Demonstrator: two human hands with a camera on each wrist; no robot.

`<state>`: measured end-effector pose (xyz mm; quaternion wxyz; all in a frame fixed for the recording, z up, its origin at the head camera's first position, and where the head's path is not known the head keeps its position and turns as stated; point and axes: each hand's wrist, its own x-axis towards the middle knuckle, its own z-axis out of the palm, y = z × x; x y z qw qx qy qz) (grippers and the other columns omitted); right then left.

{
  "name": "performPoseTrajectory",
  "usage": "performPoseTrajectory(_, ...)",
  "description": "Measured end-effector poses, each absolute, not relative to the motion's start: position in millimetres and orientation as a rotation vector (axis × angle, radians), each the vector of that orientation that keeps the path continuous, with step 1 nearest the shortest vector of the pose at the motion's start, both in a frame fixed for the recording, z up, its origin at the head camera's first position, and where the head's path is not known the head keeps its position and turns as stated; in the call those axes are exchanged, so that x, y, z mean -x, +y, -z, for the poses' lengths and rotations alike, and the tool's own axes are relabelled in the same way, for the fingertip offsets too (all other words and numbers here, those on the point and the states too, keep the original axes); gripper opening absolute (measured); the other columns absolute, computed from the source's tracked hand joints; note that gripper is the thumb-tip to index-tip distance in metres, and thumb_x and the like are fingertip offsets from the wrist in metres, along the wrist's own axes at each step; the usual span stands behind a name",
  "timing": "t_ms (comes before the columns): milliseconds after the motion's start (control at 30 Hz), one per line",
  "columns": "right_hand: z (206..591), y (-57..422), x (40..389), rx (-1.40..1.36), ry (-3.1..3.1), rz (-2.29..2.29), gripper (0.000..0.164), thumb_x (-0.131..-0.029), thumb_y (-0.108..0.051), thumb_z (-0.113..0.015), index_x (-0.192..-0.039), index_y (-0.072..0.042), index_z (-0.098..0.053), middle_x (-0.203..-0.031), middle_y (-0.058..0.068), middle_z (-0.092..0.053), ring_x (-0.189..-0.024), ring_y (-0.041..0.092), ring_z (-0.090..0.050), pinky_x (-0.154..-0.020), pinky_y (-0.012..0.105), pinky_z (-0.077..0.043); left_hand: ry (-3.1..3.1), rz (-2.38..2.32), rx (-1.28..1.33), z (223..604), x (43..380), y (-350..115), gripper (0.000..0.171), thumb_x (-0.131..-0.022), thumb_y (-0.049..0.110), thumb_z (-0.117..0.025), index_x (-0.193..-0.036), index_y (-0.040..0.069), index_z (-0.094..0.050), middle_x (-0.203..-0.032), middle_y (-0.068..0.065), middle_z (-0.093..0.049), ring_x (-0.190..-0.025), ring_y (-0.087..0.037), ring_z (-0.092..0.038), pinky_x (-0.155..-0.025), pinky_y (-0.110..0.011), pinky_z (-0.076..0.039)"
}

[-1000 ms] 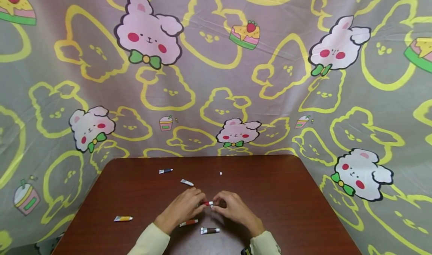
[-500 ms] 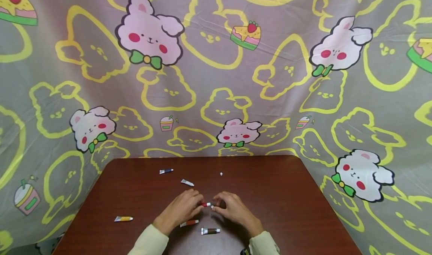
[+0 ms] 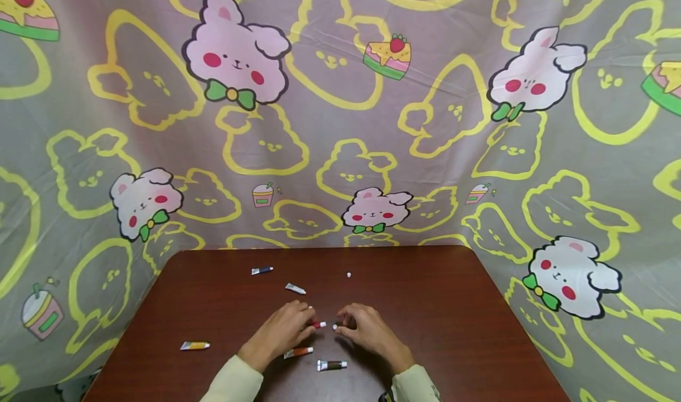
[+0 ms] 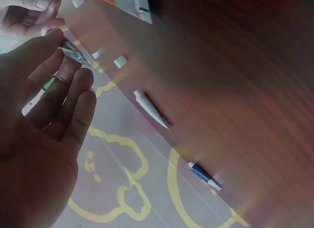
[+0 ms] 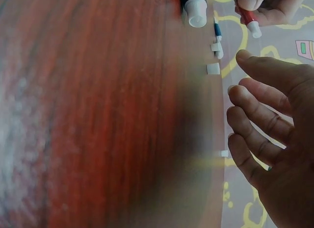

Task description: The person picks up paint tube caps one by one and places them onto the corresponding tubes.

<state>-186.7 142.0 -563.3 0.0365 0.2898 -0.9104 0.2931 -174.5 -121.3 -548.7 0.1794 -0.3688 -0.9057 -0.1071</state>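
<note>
My left hand [image 3: 284, 329] pinches a small red paint tube [image 3: 318, 325], its white-capped end pointing toward my right hand [image 3: 369, 331]. In the right wrist view the red paint tube [image 5: 249, 17] shows between thumb and fingers. My right hand [image 5: 274, 115] has loosely bent fingers, with nothing between them. A loose white cap [image 3: 335, 327] lies on the table by its fingertips. Another white cap [image 3: 311, 308] shows just behind my left fingers. Near my left wrist lies an orange-red paint tube [image 3: 299, 352], and a dark brown paint tube [image 3: 332, 365] lies in front.
On the brown table [image 3: 452, 307], a yellow paint tube [image 3: 195, 346] lies at left. Farther back are a white paint tube [image 3: 295, 288], a dark blue paint tube [image 3: 262, 270] and a small white cap [image 3: 349, 275]. A patterned curtain [image 3: 340, 112] hangs behind the table.
My left hand has moved slightly left with the red paint tube, widening the gap to my right hand. A white cap behind my left fingers has come into view. My right hand has barely moved.
</note>
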Motion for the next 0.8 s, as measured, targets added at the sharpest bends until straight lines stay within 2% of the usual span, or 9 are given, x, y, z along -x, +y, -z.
performPoseTrajectory(433, 565.4, 139.7, 188.1, -0.884, -2.83, -0.884, 0.027, -0.092, -0.021, -0.087, -0.115, -0.009, -0.078, -0.09, -0.006, -0.074, -0.085, 0.001, -0.066, -0.081, 0.028, -0.057, -2.602, 0.354, 0.998, 554.1, 174.1, -130.3, 0.021, -0.09, 0.023, -0.088, -0.088, 0.017, -0.069, -0.087, 0.004, -0.068, -0.082, -0.016, -0.064, -0.075, -0.034, -0.055)
performPoseTrajectory(800, 570.1, 138.4, 190.6, -0.887, -2.852, -0.814, 0.029, -0.091, -0.023, -0.089, -0.115, -0.01, -0.078, -0.086, -0.009, -0.072, -0.083, 0.0, -0.064, -0.081, 0.028, -0.056, -2.654, 0.345, 0.967, 560.2, 174.6, -134.9, 0.023, -0.086, 0.02, -0.09, -0.086, 0.016, -0.068, -0.083, 0.003, -0.066, -0.075, -0.02, -0.061, -0.068, -0.036, -0.051)
